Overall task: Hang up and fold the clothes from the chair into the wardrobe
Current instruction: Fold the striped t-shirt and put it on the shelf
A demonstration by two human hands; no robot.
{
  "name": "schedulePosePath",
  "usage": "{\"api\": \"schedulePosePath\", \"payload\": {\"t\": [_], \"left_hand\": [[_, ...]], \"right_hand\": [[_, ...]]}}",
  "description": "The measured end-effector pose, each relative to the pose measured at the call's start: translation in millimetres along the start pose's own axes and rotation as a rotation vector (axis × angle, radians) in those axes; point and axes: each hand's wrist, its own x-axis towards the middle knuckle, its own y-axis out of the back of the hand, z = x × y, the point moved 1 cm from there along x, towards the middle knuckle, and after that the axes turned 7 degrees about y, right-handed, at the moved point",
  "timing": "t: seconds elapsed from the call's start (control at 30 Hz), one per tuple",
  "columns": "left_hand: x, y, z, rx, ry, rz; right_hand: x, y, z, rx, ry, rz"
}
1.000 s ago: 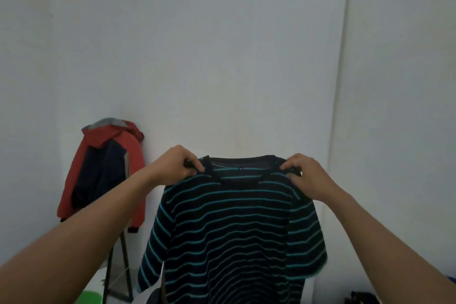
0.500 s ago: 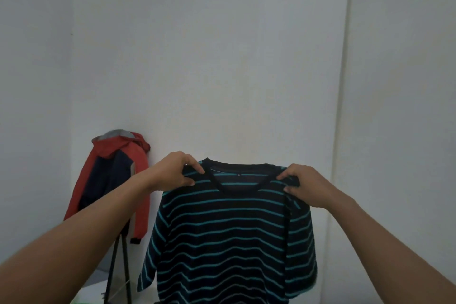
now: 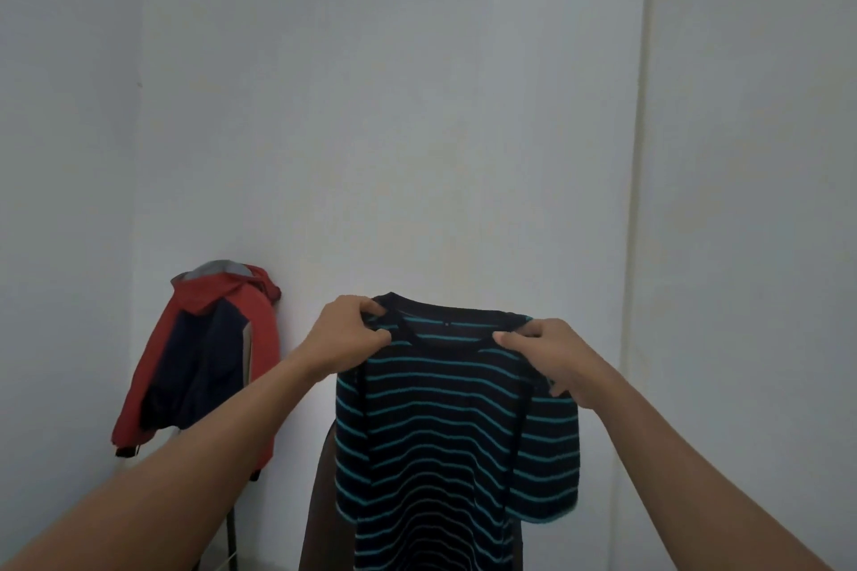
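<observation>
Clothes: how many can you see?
2: a striped T-shirt held up at centre, and a red jacket hanging at left. A brown shape behind the shirt may be another.

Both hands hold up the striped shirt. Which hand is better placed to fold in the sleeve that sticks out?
Probably the right hand: it pinches the striped shirt at the shoulder directly above the spread sleeve. The left hand grips the opposite shoulder, where no sleeve shows.
</observation>
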Motion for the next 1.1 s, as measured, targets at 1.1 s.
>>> {"api": "schedulePosePath", "payload": {"t": [1.1], "left_hand": [[4, 32, 60, -1.365, -0.033, -0.18]], "right_hand": [[1, -5, -64, 1.139, 0.357, 0.083]]}}
